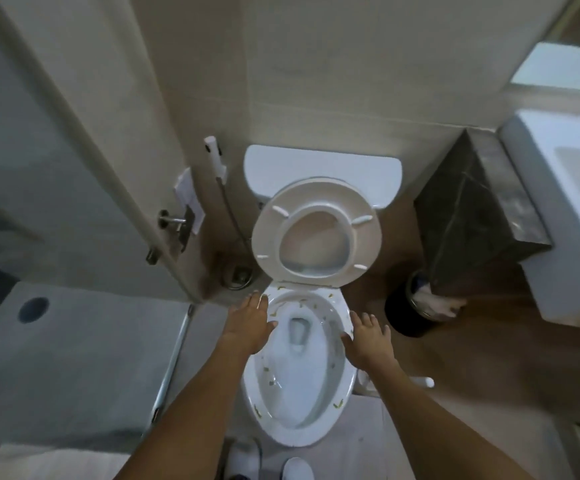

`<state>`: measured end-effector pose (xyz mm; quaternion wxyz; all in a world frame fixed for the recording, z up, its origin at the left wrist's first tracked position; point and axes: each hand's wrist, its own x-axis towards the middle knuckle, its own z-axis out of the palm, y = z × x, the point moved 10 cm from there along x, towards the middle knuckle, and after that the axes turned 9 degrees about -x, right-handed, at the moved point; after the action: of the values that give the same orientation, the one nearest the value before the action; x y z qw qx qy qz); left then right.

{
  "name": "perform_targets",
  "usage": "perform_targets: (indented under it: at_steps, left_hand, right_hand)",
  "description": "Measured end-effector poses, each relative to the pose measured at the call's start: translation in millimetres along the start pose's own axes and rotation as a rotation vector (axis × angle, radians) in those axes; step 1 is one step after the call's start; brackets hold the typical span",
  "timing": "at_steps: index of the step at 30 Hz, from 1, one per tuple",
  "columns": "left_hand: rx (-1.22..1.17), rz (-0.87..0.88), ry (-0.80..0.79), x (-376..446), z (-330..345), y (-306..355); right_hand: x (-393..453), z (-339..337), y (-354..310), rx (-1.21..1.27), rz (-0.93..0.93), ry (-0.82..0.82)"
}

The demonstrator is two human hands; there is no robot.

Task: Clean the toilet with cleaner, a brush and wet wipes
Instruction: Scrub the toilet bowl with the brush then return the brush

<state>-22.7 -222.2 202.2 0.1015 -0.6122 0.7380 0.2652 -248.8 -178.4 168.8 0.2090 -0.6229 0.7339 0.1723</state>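
Beige wall tiles [333, 81] fill the upper part of the frame, and a glass shower partition [56, 150] runs down the left side. Brown flooring [472, 358] is seen to the right of the toilet, with pale floor tiles in the lower centre. A white washbasin [565, 209] is set at the right edge on a dark stone worktop [489, 209].

At the centre stands the white toilet [299, 393]. Its cistern [323, 168] is placed against the wall, and the seat and lid [316, 230] are raised upright against it. The bowl is exposed, and small yellowish-green specks are scattered over its rim and inner surface. A black waste bin [410, 310] with white paper inside is seen at right of centre, partly under the worktop. A bidet sprayer [216, 161] is hung on the wall at upper left of the toilet, its hose running down towards a round floor drain [238, 275].

The left hand [250, 323] is held open, fingers spread, at the left rim of the bowl. The right hand [368, 337] is likewise open and empty, at the right rim. Whether either palm touches the rim cannot be told. A white handle [420, 381] is partly visible on the floor just right of the bowl.
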Motion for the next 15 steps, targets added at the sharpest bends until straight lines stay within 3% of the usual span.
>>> perform_targets:
  at_steps: [15]
  left_hand:
    - [0.421, 0.553, -0.046, 99.3, -1.7, 164.7]
  right_hand:
    - [-16.0, 62.0, 107.1, 0.11, 0.363, -0.016]
